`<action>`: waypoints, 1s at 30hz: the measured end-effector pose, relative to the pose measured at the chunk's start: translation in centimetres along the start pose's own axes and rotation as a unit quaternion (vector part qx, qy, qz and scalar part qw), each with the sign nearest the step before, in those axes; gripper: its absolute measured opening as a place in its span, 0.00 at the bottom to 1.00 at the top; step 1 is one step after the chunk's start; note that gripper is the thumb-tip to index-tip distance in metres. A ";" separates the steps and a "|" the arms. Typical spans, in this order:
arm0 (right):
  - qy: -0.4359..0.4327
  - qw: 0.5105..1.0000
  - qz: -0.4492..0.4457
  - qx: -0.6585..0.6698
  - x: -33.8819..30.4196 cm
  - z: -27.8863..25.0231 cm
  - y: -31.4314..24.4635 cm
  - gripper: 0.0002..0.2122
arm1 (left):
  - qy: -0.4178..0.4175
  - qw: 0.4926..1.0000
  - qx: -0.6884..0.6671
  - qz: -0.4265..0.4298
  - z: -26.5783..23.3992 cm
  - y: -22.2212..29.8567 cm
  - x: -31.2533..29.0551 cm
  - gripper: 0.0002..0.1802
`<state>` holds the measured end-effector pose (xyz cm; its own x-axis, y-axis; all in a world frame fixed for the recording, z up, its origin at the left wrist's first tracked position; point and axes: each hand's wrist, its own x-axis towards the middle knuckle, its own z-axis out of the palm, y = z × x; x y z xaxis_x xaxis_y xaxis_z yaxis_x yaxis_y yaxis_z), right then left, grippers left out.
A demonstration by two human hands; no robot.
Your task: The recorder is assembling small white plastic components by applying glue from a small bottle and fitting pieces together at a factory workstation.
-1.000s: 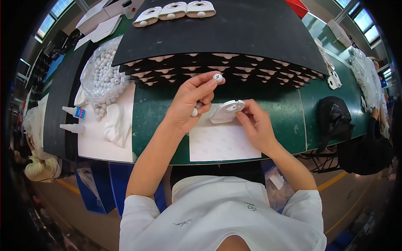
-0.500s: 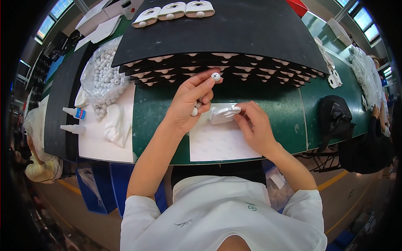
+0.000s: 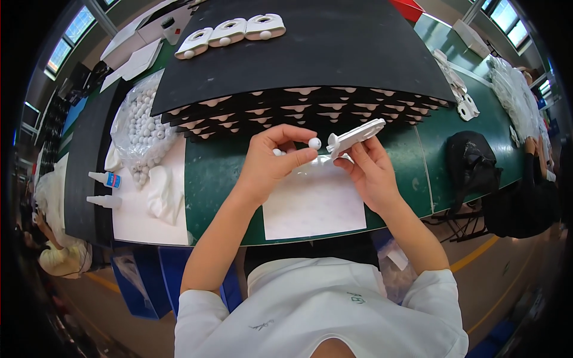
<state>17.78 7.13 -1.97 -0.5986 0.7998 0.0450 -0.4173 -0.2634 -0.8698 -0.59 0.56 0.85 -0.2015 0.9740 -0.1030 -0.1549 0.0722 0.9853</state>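
Observation:
Between thumb and forefinger, my left hand (image 3: pixel 271 158) pinches a small white ball (image 3: pixel 314 143). More white balls (image 3: pixel 278 152) show in the curl of its palm. My right hand (image 3: pixel 373 173) grips a white plastic part (image 3: pixel 358 135), flat and elongated, raised and tilted with its flanged end toward the ball. A small gap separates ball and part. Beneath both hands a white paper sheet (image 3: pixel 313 206) lies on the green table (image 3: pixel 224 179).
Ahead rises a stack of black boards (image 3: pixel 310 56) with white parts between layers; three finished-looking white parts (image 3: pixel 231 33) sit on top. To the left are a bag of white balls (image 3: pixel 143 122), two small bottles (image 3: pixel 106 179) and a white cloth (image 3: pixel 164 194). A black bag (image 3: pixel 473 158) lies right.
My right hand has lifted the white part off the paper and turned it toward the ball. My left hand has lowered slightly, bringing its ball to face the part.

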 end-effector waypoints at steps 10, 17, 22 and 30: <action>0.000 0.999 0.036 0.022 0.0 0.0 -0.2 0.11 | -0.024 0.999 0.031 0.010 0.2 -0.2 0.0 0.14; -0.009 0.999 0.040 0.010 0.0 0.5 -0.5 0.11 | -0.023 0.992 0.097 0.077 0.5 -0.5 -0.2 0.19; -0.074 0.987 -0.031 -0.143 0.0 0.7 -2.0 0.10 | -0.070 0.979 0.154 0.118 0.3 0.2 -0.8 0.23; -0.113 0.937 -0.165 -0.287 6.4 5.7 -10.3 0.10 | -0.097 0.993 -0.008 0.069 -0.7 0.6 -0.6 0.29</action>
<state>14.32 11.90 10.06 -0.6587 0.6342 0.4048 -0.2086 0.3629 -0.9082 -1.28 -0.09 1.41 -0.0318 0.9976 0.0616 -0.1542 -0.0658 0.9858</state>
